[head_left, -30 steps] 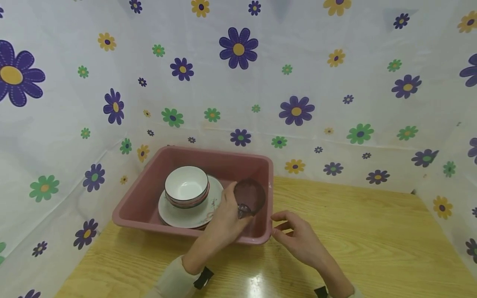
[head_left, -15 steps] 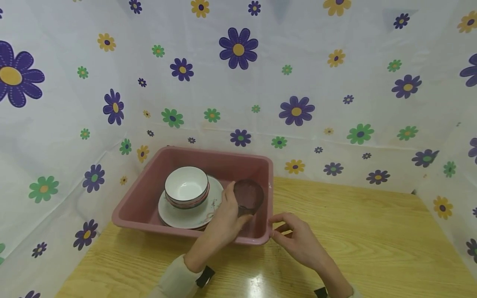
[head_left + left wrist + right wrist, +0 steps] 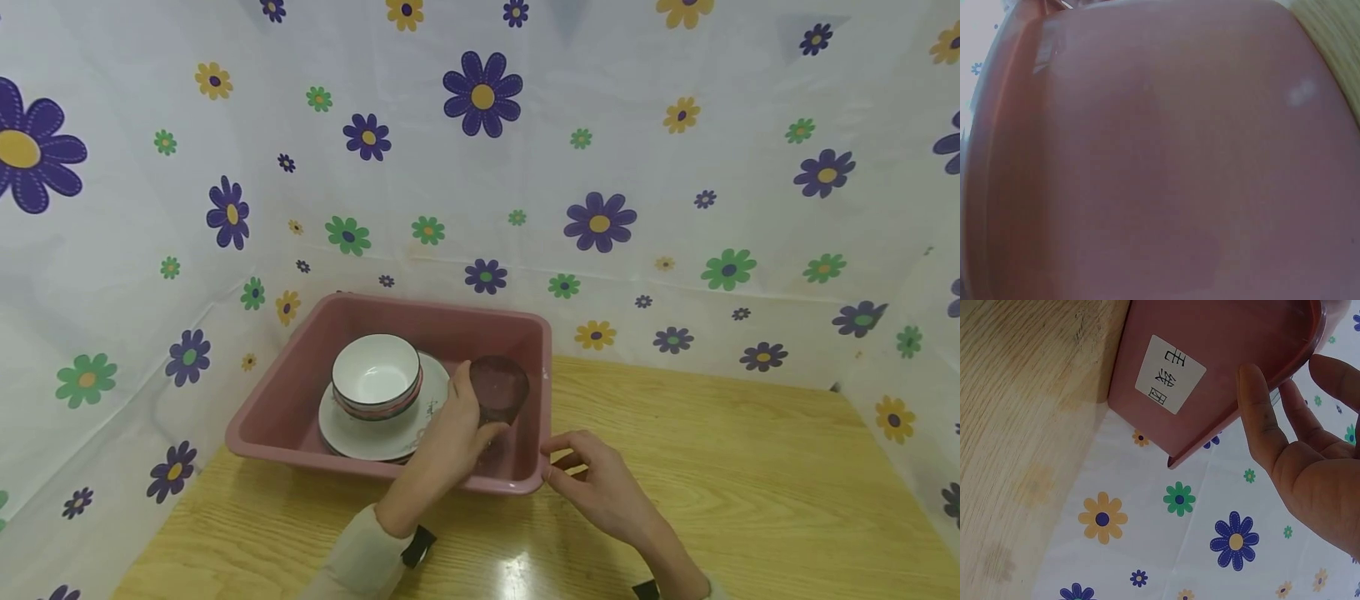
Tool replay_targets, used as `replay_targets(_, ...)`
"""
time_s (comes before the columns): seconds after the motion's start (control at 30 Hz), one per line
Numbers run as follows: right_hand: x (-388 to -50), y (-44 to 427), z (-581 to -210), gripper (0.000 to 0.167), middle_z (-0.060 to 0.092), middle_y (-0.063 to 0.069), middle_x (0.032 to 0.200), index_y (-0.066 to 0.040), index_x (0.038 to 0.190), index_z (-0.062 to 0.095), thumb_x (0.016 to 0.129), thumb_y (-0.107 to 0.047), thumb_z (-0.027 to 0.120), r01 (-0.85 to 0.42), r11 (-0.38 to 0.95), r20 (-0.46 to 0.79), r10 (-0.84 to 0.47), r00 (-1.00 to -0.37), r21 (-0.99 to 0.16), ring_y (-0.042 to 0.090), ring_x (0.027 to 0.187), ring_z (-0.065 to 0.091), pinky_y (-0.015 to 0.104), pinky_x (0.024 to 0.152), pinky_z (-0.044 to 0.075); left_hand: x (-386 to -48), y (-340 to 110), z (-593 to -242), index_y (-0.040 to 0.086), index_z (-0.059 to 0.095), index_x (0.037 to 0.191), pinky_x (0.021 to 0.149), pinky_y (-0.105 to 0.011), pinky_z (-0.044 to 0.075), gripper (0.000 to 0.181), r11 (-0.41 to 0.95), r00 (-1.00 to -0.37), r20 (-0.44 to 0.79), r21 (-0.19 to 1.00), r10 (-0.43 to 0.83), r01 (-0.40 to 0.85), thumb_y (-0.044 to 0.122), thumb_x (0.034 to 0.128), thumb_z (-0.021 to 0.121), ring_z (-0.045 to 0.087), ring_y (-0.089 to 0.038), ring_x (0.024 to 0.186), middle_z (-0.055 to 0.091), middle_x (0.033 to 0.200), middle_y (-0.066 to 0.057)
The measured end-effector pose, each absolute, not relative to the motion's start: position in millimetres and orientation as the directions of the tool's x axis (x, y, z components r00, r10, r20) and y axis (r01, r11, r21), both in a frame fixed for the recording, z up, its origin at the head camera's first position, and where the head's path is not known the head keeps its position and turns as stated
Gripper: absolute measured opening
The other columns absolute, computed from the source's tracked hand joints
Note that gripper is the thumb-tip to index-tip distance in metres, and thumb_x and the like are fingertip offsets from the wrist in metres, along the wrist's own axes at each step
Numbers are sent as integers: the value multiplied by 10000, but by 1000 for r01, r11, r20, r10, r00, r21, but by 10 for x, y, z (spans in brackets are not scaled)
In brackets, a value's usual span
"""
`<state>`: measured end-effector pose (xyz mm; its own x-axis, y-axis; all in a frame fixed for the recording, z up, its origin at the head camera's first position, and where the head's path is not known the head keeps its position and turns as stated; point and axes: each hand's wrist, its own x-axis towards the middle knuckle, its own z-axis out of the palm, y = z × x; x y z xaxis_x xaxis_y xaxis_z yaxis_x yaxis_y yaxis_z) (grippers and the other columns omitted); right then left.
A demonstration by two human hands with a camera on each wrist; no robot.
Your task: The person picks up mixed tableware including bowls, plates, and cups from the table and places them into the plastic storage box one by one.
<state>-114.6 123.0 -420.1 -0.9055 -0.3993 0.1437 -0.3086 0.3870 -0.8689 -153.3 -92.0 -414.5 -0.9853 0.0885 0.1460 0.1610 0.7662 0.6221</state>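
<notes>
A pink plastic basin [image 3: 285,429] stands on the wooden table. Inside its right part, my left hand [image 3: 453,429] holds a dark see-through bowl [image 3: 501,392] by its near left side, thumb at the front. What lies under that bowl is hard to make out. To the left, several stacked white bowls [image 3: 375,372] with dark rims sit on a white plate [image 3: 330,425]. My right hand [image 3: 592,483] touches the basin's near right corner with bent, relaxed fingertips. The right wrist view shows its thumb [image 3: 1254,394] by the outer wall. Basin wall [image 3: 1166,156] fills most of the left wrist view.
A white label [image 3: 1169,374] with handwritten characters is stuck on the basin's outer side. Wooden tabletop [image 3: 712,450] extends to the right. A white flowered sheet [image 3: 525,175] hangs behind and along both sides.
The dark bowl has shifted slightly left and away from the basin's near edge, with my left hand still on it. My right fingertips have moved a little left, onto the basin's rim.
</notes>
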Motion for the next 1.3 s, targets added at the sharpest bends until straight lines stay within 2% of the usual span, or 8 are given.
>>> replay_targets(0.13, -1140, 1229, -4202, 212, 617, 134, 1181, -59, 1137, 662, 952, -162, 674, -302, 384, 138, -398, -907, -872, 267, 1003, 663, 285, 773, 576, -1547, -923, -4152, -24, 116, 1533, 905, -508, 533, 939, 766, -990, 116, 629, 74, 131, 301, 905, 734, 612, -398, 1132, 365, 1483, -275)
replay_targets(0.37, -1136, 1226, -4197, 214, 617, 128, 1181, -62, 1131, 662, 949, -173, 680, -299, 387, 139, -390, -910, -872, 258, 1002, 663, 309, 783, 579, -1575, -910, -4156, -35, 89, 1528, 782, -463, 564, 951, 772, -993, 92, 626, 72, 114, 290, 908, 732, 666, -361, 957, 352, 1466, -298)
replay_targets(0.43, -1134, 1228, -4197, 217, 616, 130, 1179, -60, 1131, 663, 948, -176, 681, -297, 387, 137, -389, -911, -873, 258, 1000, 663, 291, 779, 577, -1585, -904, -4159, -29, 75, 1530, 789, -460, 564, 954, 767, -994, 80, 634, 70, 105, 282, 910, 731, 659, -357, 971, 335, 1474, -303)
replay_targets(0.57, -1128, 1235, -4200, 223, 616, 134, 1176, -50, 1132, 662, 947, -171, 683, -295, 387, 137, -386, -912, -874, 266, 996, 665, 251, 766, 573, -1600, -889, -4165, -13, 45, 1542, 895, -480, 541, 966, 749, -996, 60, 657, 66, 89, 260, 914, 727, 601, -377, 1122, 285, 1507, -316)
replay_targets(0.67, -1126, 1244, -4205, 225, 616, 134, 1175, -43, 1135, 659, 945, -162, 683, -301, 390, 143, -384, -912, -870, 270, 994, 667, 260, 766, 575, -1610, -882, -4164, -17, 36, 1549, 983, -493, 497, 979, 741, -995, 68, 664, 71, 98, 250, 912, 730, 531, -391, 1239, 261, 1525, -328)
replay_targets(0.77, -1127, 1253, -4209, 232, 613, 128, 1179, -46, 1141, 658, 947, -170, 682, -304, 394, 147, -382, -913, -867, 261, 996, 667, 275, 771, 576, -1617, -882, -4159, -19, 49, 1552, 1020, -496, 471, 992, 749, -993, 89, 652, 75, 115, 264, 901, 744, 496, -394, 1288, 276, 1524, -330)
replay_targets(1.3, -1132, 1262, -4224, 236, 617, 130, 1195, -58, 1147, 648, 946, -175, 685, -300, 396, 139, -386, -912, -868, 254, 995, 665, 261, 768, 571, -1602, -910, -4143, 18, 32, 1568, 998, -541, 477, 1089, 778, -990, 113, 614, 85, 137, 305, 847, 796, 516, -421, 1265, 341, 1496, -321)
